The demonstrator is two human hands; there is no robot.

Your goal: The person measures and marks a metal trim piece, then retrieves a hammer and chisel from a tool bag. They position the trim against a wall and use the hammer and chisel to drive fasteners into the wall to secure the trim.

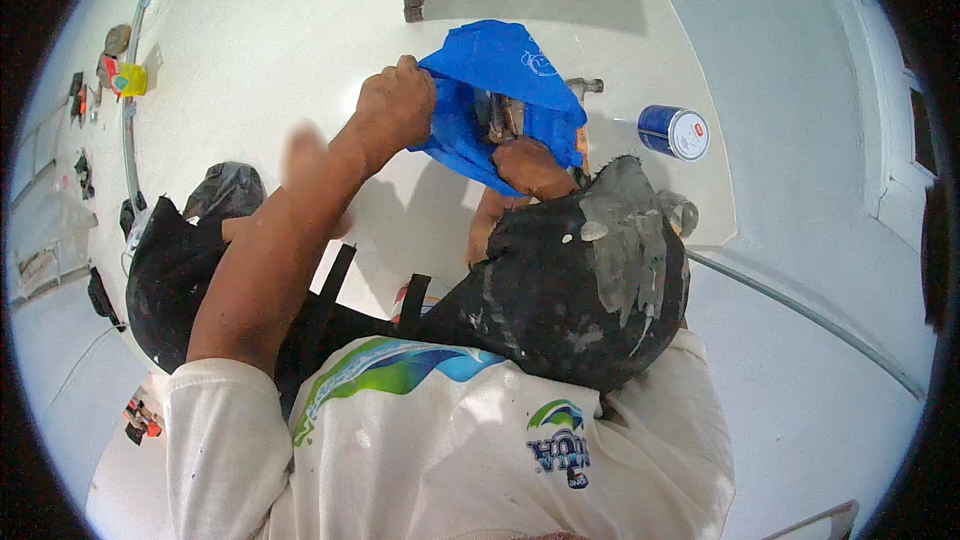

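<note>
Blue bag (500,65) pinched by left hand (395,105); right hand (530,165) inside; can (672,131) nearby.

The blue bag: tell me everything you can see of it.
The blue bag looks like thin, crinkled plastic or fabric, bright blue with a faint white outline drawing near its top. It is held up off the white floor, with its mouth pulled open. The left hand grips its left edge, and the right hand is at the opening's lower side. Inside, dark metal tool-like pieces show; what they are cannot be told. A blue can lies apart to its right.
</note>
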